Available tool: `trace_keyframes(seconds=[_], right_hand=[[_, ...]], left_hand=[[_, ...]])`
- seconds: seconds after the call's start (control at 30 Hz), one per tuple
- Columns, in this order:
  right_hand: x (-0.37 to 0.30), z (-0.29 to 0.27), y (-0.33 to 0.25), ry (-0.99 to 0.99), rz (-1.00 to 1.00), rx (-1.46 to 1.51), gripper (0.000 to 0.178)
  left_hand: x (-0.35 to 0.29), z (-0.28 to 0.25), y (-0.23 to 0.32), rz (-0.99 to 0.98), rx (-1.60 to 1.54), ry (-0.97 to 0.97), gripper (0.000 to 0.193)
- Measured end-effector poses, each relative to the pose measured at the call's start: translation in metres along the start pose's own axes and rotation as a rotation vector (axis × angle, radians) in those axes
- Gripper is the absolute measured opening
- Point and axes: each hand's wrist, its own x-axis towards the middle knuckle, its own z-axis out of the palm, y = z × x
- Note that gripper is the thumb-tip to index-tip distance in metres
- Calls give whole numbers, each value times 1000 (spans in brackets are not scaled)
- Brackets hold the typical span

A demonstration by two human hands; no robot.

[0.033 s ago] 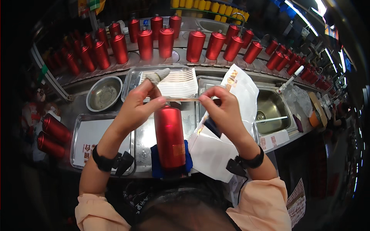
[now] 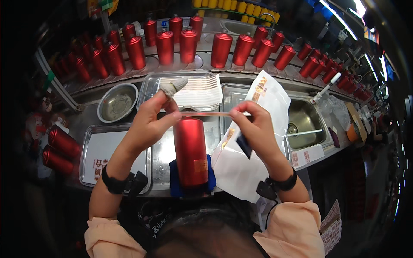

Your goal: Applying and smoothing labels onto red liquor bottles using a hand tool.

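My left hand (image 2: 154, 116) is closed on one end of a thin, narrow strip (image 2: 206, 114), with a greyish-white finger cover on its raised forefinger. The other end is pinched between thumb and forefinger of my right hand (image 2: 254, 122). Stretched level, the strip passes just over the far end of a red bottle (image 2: 190, 150), whose neck is hidden. That bottle lies with its base toward me on a blue cloth (image 2: 174, 179) and has a small gold patch on its side. A dark blue flat piece (image 2: 244, 145) shows under my right hand; how it is held, I cannot tell.
Striped strip sheets (image 2: 200, 92) lie in a metal tray beyond my hands. A white sheet with gold labels (image 2: 241, 172) is at right, beside a sink (image 2: 303, 135). At left are a metal bowl (image 2: 117, 104), a tray (image 2: 86, 148) and two red bottles (image 2: 58, 160). Red bottles (image 2: 221, 49) line the conveyor.
My right hand has shifted slightly right and down, with its end of the strip. My left hand keeps hold of the other end. The whole view has shifted a little.
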Motion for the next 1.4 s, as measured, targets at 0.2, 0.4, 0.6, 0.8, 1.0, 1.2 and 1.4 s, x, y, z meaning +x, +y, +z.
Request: trace_keyframes(seconds=[0.2,0.4,0.6,0.8,1.0,1.2,1.4], right_hand=[[-91,-44,58,-88,397,250,17],[-115,-26,71,13,91,-311,22],[-111,20,31,-473,31,53,20],[-114,23,49,-569,375,309,12],[-112,32,55,-436,396,272,12],[-110,31,60,-337,376,186,11],[-116,27,63,-325,420,211,11]], left_hand=[[-62,17,20,-34,196,-2,65],[-83,89,10,203,447,-175,28],[-98,96,8,217,504,-115,38],[-138,100,-5,-218,224,121,63],[-147,95,-20,-328,94,334,57],[-138,98,-24,-379,26,383,57],[-152,95,-42,-377,71,442,55]])
